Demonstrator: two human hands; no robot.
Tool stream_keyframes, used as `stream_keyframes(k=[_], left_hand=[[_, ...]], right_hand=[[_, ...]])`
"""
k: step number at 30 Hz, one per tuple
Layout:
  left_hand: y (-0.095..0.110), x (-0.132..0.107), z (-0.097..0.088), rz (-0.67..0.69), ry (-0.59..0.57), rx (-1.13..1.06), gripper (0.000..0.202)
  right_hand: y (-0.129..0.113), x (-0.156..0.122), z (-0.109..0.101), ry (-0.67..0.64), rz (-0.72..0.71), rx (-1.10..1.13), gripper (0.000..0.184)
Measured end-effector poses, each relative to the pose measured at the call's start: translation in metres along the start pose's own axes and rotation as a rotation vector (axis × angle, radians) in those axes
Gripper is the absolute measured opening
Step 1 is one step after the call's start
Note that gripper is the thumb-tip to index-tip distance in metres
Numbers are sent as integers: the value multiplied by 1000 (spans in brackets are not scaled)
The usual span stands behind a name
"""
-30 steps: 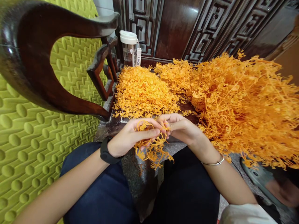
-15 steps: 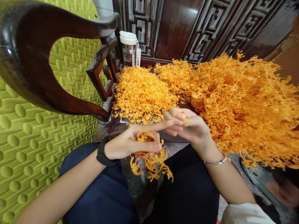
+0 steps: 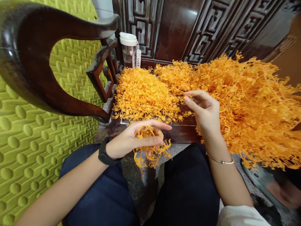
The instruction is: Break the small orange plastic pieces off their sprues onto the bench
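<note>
My left hand (image 3: 141, 138) is curled around a tangle of thin orange plastic-looking strands (image 3: 152, 157), which dangles below the fingers; its index finger points out to the right. My right hand (image 3: 205, 110) is apart from it, above the front right part of the wooden seat. Thumb and index finger there pinch a small orange piece (image 3: 188, 97). Just left of that hand lies a heap of small orange pieces (image 3: 145, 94). Against its right side rises a bigger mass of branching orange strands (image 3: 254, 113).
A lidded clear cup (image 3: 129, 51) with a white tag stands behind the small heap. On the left curves a dark wooden armrest (image 3: 58, 28) before a yellow-green padded surface (image 3: 18, 150). A carved wooden backrest (image 3: 178, 28) closes off the back. A shoed foot (image 3: 265, 182) shows at lower right.
My right hand has drawn away from the left, up and to the right, with the small piece in its fingertips. The left hand keeps the strand tangle, its index finger now free.
</note>
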State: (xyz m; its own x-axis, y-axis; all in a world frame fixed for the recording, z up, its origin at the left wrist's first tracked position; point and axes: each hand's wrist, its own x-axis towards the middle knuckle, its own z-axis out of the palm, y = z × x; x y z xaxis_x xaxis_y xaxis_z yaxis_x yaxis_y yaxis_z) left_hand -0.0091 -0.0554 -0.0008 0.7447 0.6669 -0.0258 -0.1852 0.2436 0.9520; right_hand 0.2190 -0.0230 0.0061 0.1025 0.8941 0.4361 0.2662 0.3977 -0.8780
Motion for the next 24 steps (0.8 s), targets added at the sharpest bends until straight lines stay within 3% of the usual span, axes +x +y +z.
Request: stream_keyframes(k=[4,9,11,18,24], left_hand=[[-1,0,0,64,30,41,29],[-2,1,0,93,30,0,26],[-1,1,1,97,16,-17,21],[1,5,4,112,174,-81,9],[-5,8,2,85,329,-67,18]], right_hand=[[23,9,-11,24,35,-297,24],[46,12,-17,-103,102,-465,66],[44,10,-14,-151,94,-473,72],[-1,-3,1,-374,154,-146,26],[-19,-14,9,-702,114,43,27]])
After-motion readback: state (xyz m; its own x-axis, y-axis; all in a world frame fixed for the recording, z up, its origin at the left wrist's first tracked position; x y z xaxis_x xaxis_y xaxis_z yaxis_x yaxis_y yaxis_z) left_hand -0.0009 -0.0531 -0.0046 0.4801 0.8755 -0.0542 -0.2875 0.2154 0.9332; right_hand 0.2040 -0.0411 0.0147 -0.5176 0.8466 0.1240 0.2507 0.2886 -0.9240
